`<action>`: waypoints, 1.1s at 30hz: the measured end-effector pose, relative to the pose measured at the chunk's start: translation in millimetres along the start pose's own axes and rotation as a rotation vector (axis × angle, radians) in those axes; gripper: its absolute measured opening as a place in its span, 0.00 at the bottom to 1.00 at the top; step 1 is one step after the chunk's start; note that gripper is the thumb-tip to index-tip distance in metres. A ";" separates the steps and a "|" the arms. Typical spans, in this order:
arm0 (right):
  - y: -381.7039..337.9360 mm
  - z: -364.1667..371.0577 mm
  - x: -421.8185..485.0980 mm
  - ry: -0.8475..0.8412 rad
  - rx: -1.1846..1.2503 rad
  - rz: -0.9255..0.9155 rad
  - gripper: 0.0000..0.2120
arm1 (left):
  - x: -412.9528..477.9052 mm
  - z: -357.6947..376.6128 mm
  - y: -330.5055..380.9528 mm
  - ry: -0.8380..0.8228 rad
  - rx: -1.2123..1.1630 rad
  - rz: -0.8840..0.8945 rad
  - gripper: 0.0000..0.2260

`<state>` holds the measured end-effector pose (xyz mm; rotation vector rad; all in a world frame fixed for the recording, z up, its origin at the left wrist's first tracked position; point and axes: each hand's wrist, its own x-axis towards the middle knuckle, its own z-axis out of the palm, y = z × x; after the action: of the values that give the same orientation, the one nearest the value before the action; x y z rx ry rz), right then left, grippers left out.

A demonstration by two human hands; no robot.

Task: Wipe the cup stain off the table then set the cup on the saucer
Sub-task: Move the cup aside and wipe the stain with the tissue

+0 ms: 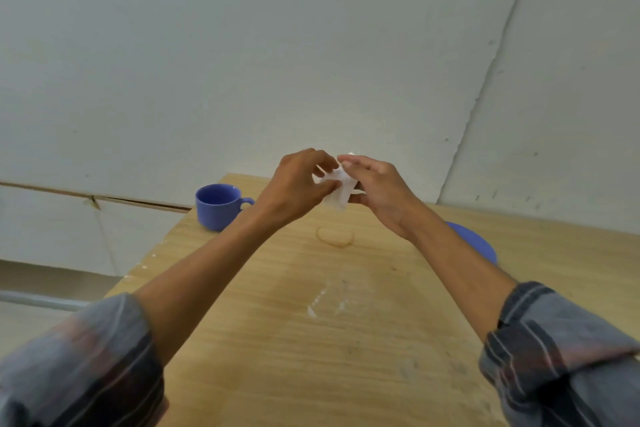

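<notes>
A blue cup (216,205) stands upright at the far left corner of the wooden table (346,340), its handle pointing right. A pale, wet, roundish stain (335,236) lies on the table's middle, to the right of the cup. A blue saucer (476,242) sits at the right, partly hidden behind my right forearm. My left hand (298,184) and my right hand (375,189) are raised above the stain and both pinch a small white tissue (337,189) between them.
A white wall rises right behind the table's far edge. The table's left edge runs diagonally from the cup toward my left sleeve, with floor beyond it. White flecks (317,305) mark the wood near the middle.
</notes>
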<state>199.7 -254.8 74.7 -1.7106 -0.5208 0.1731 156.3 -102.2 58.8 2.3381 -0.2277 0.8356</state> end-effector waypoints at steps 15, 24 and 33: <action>13.0 -43.4 -40.8 0.112 0.014 -0.058 0.39 | -2.6 15.9 48.9 -0.120 -0.385 -0.275 0.13; 24.3 -42.0 -45.7 0.205 -0.435 -0.240 0.32 | 0.8 34.0 65.2 -0.118 -0.256 -0.314 0.21; 21.7 -53.7 -56.2 0.202 -0.410 -0.228 0.21 | 6.0 26.6 66.2 -0.190 -0.234 -0.283 0.06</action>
<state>176.4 -329.8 55.6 -2.0199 -0.6250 -0.2863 151.0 -170.2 80.6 2.1623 -0.0662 0.4257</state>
